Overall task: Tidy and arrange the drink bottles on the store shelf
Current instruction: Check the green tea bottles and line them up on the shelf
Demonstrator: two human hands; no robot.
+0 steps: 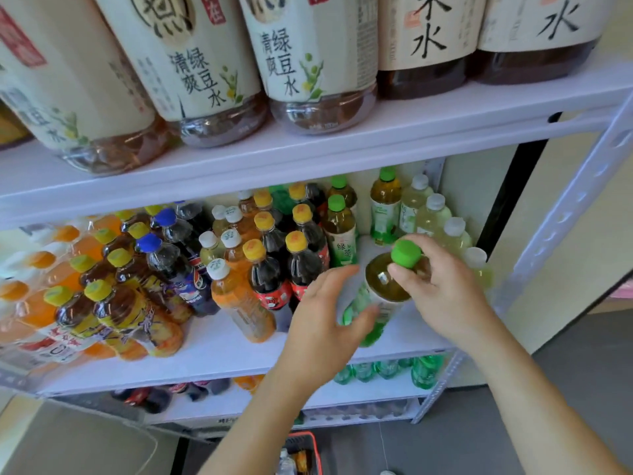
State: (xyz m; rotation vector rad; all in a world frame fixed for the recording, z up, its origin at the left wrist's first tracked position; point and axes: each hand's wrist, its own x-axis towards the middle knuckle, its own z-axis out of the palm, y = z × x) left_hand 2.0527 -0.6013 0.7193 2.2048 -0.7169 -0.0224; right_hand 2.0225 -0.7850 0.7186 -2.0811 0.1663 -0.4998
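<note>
the middle shelf (205, 354) is packed along its left side and back. the tea bottle (383, 286) hangs tilted over its front right part, close to the front edge. our right hand (445, 293) pinches its neck just under the green cap. our left hand (325, 313) is spread, fingers straight, by the label; we cannot tell if it touches.

held only at the neck, the bottle could swing, we judge. it might knock the cola bottles (267, 279) on its left or the pale bottles (435, 214) along the shelf's right edge. let go this tilted so near the front edge, it could roll off.

the big jugs (205, 63) on the upper shelf read 清爽绿豆水, and the dark jugs (428, 46) toward its right end show 水. a standing green-capped bottle (340, 234) reads 绿茶. a blue-capped bottle (191, 279) bears a pepsi mark. the held bottle's label is too blurred to read.
</note>
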